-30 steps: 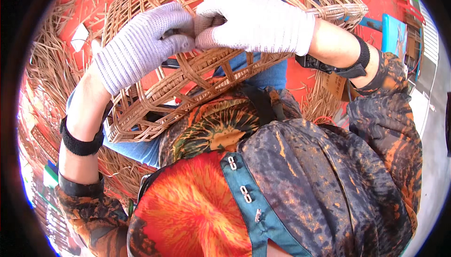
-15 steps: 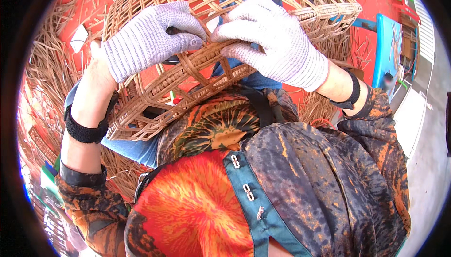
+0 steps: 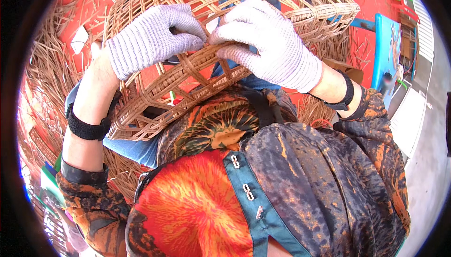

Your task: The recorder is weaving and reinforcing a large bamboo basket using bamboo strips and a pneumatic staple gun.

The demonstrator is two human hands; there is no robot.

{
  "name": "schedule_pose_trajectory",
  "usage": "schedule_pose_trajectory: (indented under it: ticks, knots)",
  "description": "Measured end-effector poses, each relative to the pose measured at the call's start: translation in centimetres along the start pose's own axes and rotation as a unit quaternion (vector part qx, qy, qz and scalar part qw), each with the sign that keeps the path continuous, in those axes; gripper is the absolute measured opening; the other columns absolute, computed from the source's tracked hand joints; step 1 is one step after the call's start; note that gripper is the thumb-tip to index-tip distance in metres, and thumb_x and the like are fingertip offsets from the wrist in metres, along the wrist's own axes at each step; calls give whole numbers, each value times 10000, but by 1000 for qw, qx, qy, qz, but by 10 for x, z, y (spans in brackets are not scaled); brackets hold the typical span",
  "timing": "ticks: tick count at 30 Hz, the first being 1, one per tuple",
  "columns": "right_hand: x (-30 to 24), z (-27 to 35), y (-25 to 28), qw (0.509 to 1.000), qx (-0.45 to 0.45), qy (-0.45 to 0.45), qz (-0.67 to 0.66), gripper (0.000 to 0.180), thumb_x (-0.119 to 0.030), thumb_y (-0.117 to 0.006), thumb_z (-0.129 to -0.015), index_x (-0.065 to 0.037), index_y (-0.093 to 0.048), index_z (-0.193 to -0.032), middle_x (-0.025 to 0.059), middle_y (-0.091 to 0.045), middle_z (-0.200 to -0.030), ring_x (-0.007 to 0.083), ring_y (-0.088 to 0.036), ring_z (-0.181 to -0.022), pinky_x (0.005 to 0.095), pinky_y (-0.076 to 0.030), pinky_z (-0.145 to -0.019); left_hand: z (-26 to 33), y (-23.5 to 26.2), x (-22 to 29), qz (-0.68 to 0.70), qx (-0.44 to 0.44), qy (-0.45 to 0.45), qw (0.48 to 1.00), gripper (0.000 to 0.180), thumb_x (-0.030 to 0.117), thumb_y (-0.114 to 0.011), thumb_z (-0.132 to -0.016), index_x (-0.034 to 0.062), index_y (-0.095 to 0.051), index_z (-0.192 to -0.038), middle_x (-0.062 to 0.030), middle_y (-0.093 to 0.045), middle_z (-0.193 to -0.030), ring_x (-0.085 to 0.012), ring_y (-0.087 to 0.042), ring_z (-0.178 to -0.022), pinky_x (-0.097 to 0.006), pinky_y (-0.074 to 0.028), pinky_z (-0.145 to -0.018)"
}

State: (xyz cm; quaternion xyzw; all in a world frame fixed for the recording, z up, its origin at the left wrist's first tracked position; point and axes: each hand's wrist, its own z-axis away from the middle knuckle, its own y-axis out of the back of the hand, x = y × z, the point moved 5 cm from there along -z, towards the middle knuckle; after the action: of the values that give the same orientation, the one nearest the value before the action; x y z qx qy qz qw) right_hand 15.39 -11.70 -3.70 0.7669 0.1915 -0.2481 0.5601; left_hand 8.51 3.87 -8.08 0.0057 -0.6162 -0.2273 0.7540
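Note:
A brown open-weave wicker basket [image 3: 181,71] rests tilted across my lap, its thick braided edge running up from lower left to right. My left hand [image 3: 157,36], in a white knitted glove, pinches at this edge with thumb and forefinger pressed together. Close beside it, my right hand [image 3: 268,41], gloved alike, is closed on the same braided edge, thumb below and fingers above. The fingertips of both hands almost meet. Whether a loose strand is between them is hidden by the gloves.
Loose brown strips [image 3: 51,74] lie in heaps over the red floor [image 3: 371,3], on both sides of the basket. A blue stool or small table [image 3: 381,46] stands at the right, with a white panel [image 3: 408,116] near it. A white scrap [image 3: 80,39] lies at the left.
My right hand and forearm have shifted slightly to the left and down along the edge. My left hand has moved very slightly right, still pinching. The basket is nearly where it was.

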Motion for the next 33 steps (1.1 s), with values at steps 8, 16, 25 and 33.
schedule_pose_trajectory:
  ticks: [8,16,25,33]
  knots:
    - [-2,8,-5,999,17,45,-3,247,-147,-749,-732,-82,-653,-950,89,-600,-902,288,-579,-885,388,-488,-792,1,-4,-3,3,-16,-2,1000,128,93,-654,-858,-11,-702,-916,-35,-543,-815,-107,-571,-694,-250,-475,-572]
    - [-10,23,-3,997,32,70,17,292,-159,-715,-725,-102,-654,-1005,68,-598,-964,297,-575,-905,420,-478,-791,6,-10,8,23,-7,-9,1000,108,69,-639,-859,-12,-695,-902,-38,-511,-803,-113,-561,-689,-256,-476,-566]
    - [-21,24,-3,998,15,52,26,287,-163,-711,-704,-128,-671,-986,45,-606,-957,276,-574,-920,414,-482,-778,9,-10,13,29,-17,2,999,88,33,-639,-818,-24,-678,-873,-59,-533,-821,-131,-589,-724,-273,-505,-619]
    - [-21,25,1,999,14,44,19,281,-167,-703,-705,-130,-670,-982,39,-614,-969,273,-581,-912,413,-483,-784,6,-13,12,35,-23,16,999,80,18,-637,-815,-33,-668,-868,-65,-526,-823,-137,-591,-677,-260,-503,-581]
